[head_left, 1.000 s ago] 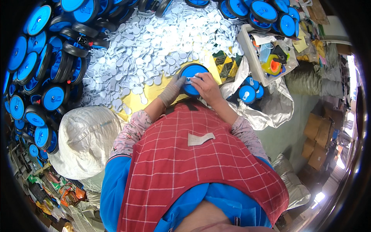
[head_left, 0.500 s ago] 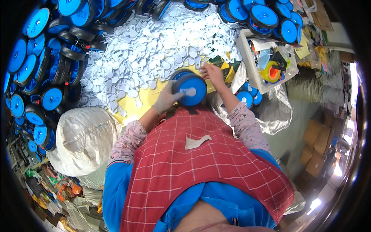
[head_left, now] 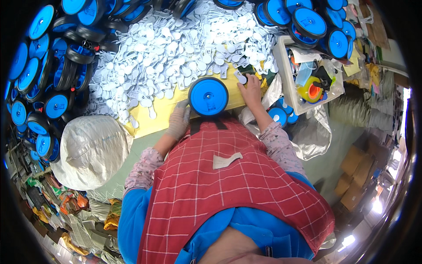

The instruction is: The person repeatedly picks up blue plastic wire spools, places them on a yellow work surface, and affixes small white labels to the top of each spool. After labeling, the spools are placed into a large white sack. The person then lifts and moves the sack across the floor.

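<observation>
Head view, the only one. A round blue plastic wheel with a black rubber tyre is seen at the near edge of a yellow work surface, directly in front of the red checked apron, its blue face turned up toward the camera. No pale piece is seen on its hub.

Step in hand, as judged: a small pale-grey keyhole-shaped plastic piece is being picked out for the wheel, the near fringe of a broad heap of like pieces lying close by. For the next move, a steady wheel and a light, well-aligned pinch on the piece would seem to be called for.

Pose: the left hand, covered by a thin pale glove, is set at the wheel's left edge, fingers directed forward, the forearm brought in from lower left. Whether the tyre is gripped or merely touched cannot be told. The right hand is extended beyond the wheel to the right, wrist bent slightly inward; its grip is narrow, the piece apparently pinched between thumb and fingertips, well clear of the wheel.
</observation>
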`<act>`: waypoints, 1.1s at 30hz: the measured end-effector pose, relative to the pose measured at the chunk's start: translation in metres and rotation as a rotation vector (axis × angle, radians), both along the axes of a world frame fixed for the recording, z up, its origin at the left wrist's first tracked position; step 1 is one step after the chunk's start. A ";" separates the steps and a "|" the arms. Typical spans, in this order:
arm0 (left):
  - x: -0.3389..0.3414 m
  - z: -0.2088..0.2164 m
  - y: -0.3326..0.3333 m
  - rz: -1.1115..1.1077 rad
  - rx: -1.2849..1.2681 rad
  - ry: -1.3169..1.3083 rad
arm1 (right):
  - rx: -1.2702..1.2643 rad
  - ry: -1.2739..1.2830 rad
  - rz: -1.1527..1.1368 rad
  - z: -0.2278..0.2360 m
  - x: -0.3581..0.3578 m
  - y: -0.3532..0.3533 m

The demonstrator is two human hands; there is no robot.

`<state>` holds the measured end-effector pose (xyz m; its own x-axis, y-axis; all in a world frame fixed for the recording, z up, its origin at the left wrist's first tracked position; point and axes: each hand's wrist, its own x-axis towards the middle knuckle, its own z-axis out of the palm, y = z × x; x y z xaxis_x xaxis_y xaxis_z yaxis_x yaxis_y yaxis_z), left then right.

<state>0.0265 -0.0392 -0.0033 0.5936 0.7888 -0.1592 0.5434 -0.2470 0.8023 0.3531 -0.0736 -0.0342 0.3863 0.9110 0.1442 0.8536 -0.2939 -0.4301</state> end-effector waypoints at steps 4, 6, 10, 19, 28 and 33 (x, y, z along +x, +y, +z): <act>0.015 0.048 0.002 0.208 -0.475 -0.216 | -0.002 0.078 0.098 -0.005 0.002 0.005; 0.030 0.045 0.025 0.252 -0.577 -0.230 | -0.001 0.092 -0.003 -0.007 0.002 0.009; 0.047 0.023 0.052 0.358 -0.580 -0.321 | 0.004 0.278 -0.190 0.028 -0.004 0.010; 0.049 0.006 0.048 0.298 -1.173 -0.788 | 0.136 0.123 0.532 0.116 -0.100 -0.002; 0.042 0.008 0.044 0.163 -0.633 -0.375 | -0.080 0.229 0.237 0.108 -0.110 0.027; 0.045 0.017 0.049 0.136 -0.580 -0.357 | -0.348 0.514 0.276 0.102 -0.086 0.049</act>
<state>0.0713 0.0102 0.0142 0.5900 0.7067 -0.3906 0.2170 0.3271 0.9197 0.2676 -0.0245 0.0679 0.0743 0.9461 -0.3151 0.6296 -0.2896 -0.7209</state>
